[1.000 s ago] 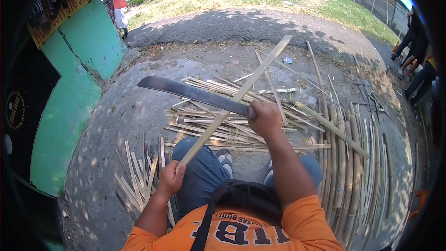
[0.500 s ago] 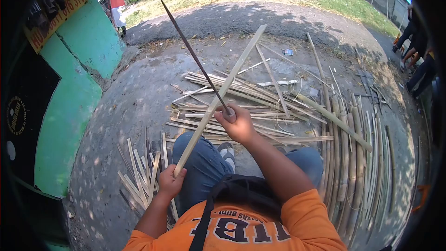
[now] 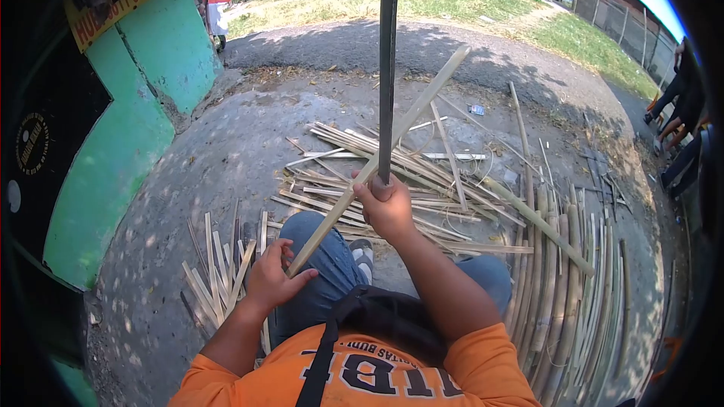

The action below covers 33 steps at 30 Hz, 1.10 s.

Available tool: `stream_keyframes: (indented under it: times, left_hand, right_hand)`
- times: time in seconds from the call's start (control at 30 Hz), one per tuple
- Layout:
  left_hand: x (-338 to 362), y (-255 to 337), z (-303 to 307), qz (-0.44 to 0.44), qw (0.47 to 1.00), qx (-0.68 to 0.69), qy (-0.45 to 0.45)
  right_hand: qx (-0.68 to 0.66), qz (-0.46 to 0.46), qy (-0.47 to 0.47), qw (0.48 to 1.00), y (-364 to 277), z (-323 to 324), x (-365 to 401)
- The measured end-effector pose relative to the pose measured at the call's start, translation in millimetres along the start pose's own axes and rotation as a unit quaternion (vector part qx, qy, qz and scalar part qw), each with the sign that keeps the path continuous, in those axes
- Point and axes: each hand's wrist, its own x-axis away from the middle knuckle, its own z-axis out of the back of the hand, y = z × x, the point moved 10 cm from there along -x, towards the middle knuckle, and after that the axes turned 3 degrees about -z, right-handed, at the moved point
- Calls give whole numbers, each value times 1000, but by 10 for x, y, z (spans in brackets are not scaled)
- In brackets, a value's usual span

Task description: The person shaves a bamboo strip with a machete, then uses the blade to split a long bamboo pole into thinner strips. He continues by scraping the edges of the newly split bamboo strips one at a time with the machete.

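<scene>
My right hand (image 3: 388,211) is closed around the wooden handle of a machete (image 3: 388,68), whose long dark blade points up. A long pale bamboo strip (image 3: 413,114) slants behind the blade, from upper right to lower left. It passes beside the fingers of my right hand; whether they touch it is hidden. Near the strip's lower end, my left hand (image 3: 275,275) has its thumb and fingers apart, not wrapped round the strip. That lower end lies over my left knee, close to the thumb.
Cut bamboo strips (image 3: 354,196) lie heaped on the concrete ahead. More strips (image 3: 219,264) are at my left, with bamboo poles (image 3: 558,279) at my right. A green wall (image 3: 113,188) stands left. People (image 3: 682,105) are at the far right.
The machete has swung from leaning left to nearly upright, its flat side now showing. My left hand has loosened from the bamboo strip, its fingers spreading. The strip's upper end appears farther right.
</scene>
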Motion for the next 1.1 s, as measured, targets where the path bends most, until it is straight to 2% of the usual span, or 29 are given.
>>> stream_keyframes:
  times: [0.07, 0.1, 0.2, 0.3, 0.4, 0.47, 0.5, 0.53, 0.63, 0.77, 0.97, 1.07, 1.1]
  left_hand:
    - [-168, 146, 9, -61, 997, 3, 51]
    - [-268, 247, -38, -78, 996, 12, 44]
    - [-570, 247, -500, -28, 956, 278, -88]
    - [-705, 221, -725, 12, 940, 288, -181]
    - [-798, 135, -758, 18, 916, 368, -159]
    - [-815, 137, -733, 23, 931, 313, -188]
    - [-808, 104, -717, 39, 933, 292, -205]
    - [-826, 44, -702, 56, 938, 268, -214]
    - [-832, -97, -770, 94, 905, 346, -230]
    - [-943, -364, -854, 34, 944, 292, -150]
    - [-942, -350, -682, 22, 970, 227, -89]
    - [-927, -304, -655, 14, 981, 183, -70]
    - [-893, -253, -617, 8, 984, 168, -65]
  right_hand:
    - [13, 4, -2, 1000, -11, -38, 36]
    - [20, 16, -3, 1000, -13, -54, 39]
    - [38, 42, -15, 998, 16, -111, 74]
    - [107, 83, -9, 991, -65, -75, 67]
    - [208, 135, 51, 967, -302, 115, 137]
    - [257, 211, 81, 940, -525, 242, 199]
    - [337, 133, 48, 931, -450, 310, 140]
    - [358, 140, 47, 922, -531, 370, 138]
    - [421, 145, 30, 895, -677, 443, 122]
    - [549, 160, -2, 821, -717, 491, 114]
    - [564, 190, -25, 803, -198, 382, 156]
    - [599, 187, -27, 778, -4, 252, 119]
    - [621, 209, -20, 755, 42, 235, 102]
